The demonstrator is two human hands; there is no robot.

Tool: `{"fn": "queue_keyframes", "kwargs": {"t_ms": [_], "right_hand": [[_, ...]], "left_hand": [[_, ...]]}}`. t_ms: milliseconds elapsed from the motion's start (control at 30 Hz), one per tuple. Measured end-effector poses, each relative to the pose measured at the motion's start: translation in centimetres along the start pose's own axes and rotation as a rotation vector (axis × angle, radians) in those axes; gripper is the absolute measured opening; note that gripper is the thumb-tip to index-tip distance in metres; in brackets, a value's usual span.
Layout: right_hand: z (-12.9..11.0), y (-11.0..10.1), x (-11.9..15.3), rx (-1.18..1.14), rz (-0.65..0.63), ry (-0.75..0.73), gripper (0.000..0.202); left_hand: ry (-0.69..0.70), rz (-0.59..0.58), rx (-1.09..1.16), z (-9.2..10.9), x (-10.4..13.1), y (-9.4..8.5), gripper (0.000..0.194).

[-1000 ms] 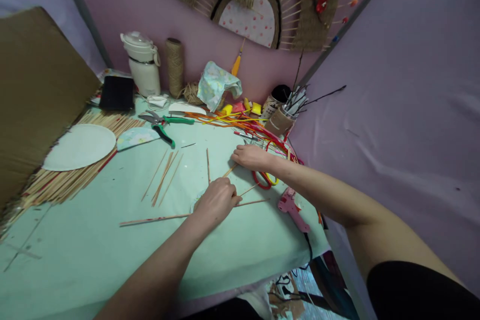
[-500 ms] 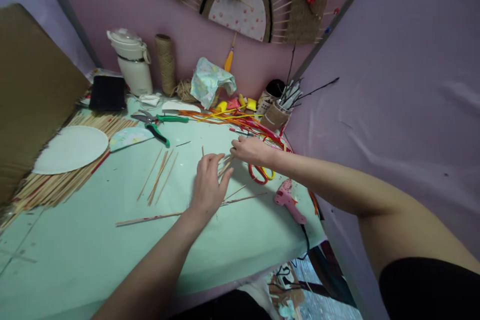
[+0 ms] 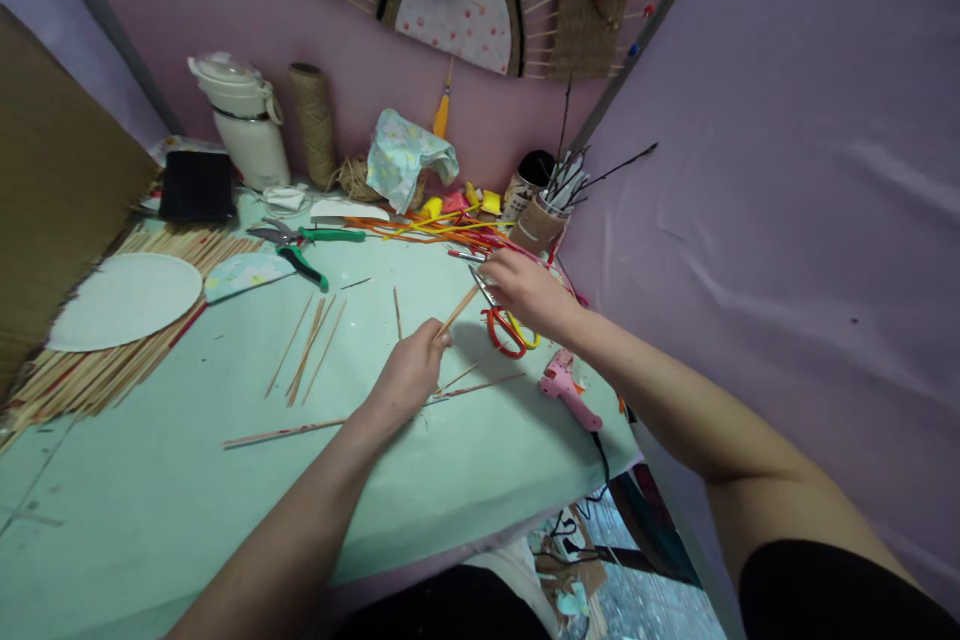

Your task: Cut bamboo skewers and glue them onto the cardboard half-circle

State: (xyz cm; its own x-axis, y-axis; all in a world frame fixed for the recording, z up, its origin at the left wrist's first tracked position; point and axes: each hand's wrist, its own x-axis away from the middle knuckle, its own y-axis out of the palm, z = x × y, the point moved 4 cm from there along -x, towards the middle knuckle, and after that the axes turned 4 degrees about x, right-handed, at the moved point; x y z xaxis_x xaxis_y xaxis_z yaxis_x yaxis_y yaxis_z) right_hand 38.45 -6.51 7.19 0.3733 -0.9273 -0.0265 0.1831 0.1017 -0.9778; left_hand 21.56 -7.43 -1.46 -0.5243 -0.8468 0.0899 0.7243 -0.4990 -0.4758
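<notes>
My left hand [image 3: 411, 370] is closed on thin wooden sticks [image 3: 459, 310] that point up and to the right from its fingers. Above and to the right, my right hand [image 3: 525, 288] hovers over the red-handled scissors [image 3: 504, 332], its fingers bent down near the far end of the sticks; what they hold, if anything, is hidden. Yellow-handled scissors [image 3: 526, 332] lie against the red ones. Loose sticks [image 3: 306, 350] rest on the table left of my left hand, and longer ones [image 3: 285, 434] lie beneath it.
A pink glue gun [image 3: 570, 392] lies at the right, its cord over the edge. Green-handled pruners [image 3: 304, 250], a white oval [image 3: 127, 302] on many sticks and a cardboard sheet [image 3: 60, 170] are at the left. Behind stand a white flask [image 3: 247, 125] and a twine roll [image 3: 313, 125].
My left hand has closed around the sticks, which now stick out clearly. My right hand has moved a little right, away from my left. The view has shifted slightly.
</notes>
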Motion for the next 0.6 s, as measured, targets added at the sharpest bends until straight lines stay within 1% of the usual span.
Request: {"fn": "queue_keyframes", "kwargs": {"t_ms": [33,67,100,133,200,267,333,433,600], "right_hand": [[1.9,0.5,0.7,-0.027,-0.03,0.174,0.025],[3.5,1.4,1.6,-0.057,-0.107,0.32,0.025],[4.6,2.4,2.4,-0.095,-0.223,0.412,0.023],[5.3,3.3,3.0,-0.11,-0.293,0.446,0.02],[5.7,4.9,3.9,-0.143,-0.399,0.468,0.015],[5.1,6.3,4.1,-0.178,-0.464,0.46,0.016],[4.2,7.3,4.0,-0.202,-0.506,0.459,0.017],[3.4,8.1,3.7,-0.209,-0.522,0.48,0.017],[3.4,8.8,4.2,-0.212,-0.474,0.534,0.016]], "left_hand": [[0.02,0.009,-0.127,0.4,0.2,0.1,0.024],[0.029,-0.006,-0.241,0.7,0.4,0.3,0.025],[0.028,-0.04,-0.338,1.1,0.5,0.6,0.026],[0.017,-0.085,-0.418,1.4,0.7,0.9,0.025],[-0.029,-0.17,-0.534,2.0,0.9,1.4,0.024],[-0.077,-0.227,-0.6,2.4,1.0,1.7,0.024],[-0.094,-0.253,-0.631,2.6,1.0,1.8,0.026],[-0.086,-0.266,-0.638,2.6,0.8,1.9,0.028],[-0.088,-0.269,-0.635,2.4,0.8,2.1,0.028]]}}
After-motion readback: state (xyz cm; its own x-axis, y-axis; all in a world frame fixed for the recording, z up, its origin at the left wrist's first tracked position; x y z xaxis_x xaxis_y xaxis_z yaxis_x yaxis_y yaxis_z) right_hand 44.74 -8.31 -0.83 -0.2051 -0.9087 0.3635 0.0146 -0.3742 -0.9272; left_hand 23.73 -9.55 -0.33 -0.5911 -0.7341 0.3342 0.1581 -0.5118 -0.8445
